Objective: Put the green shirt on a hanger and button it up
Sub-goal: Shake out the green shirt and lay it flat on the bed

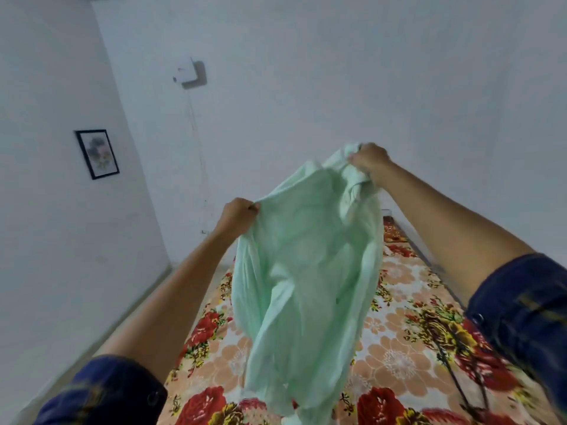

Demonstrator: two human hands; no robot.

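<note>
above the flowered bed [399, 348], the green shirt [303, 277] hangs open and crumpled, lifted clear between both hands. step in hand, by judgement: shaking it out and finding the collar; no hanger is in view, so one must be fetched next. left hand [237, 217] pinches one edge; right hand [369, 157], raised higher, grips bunched cloth.
</note>
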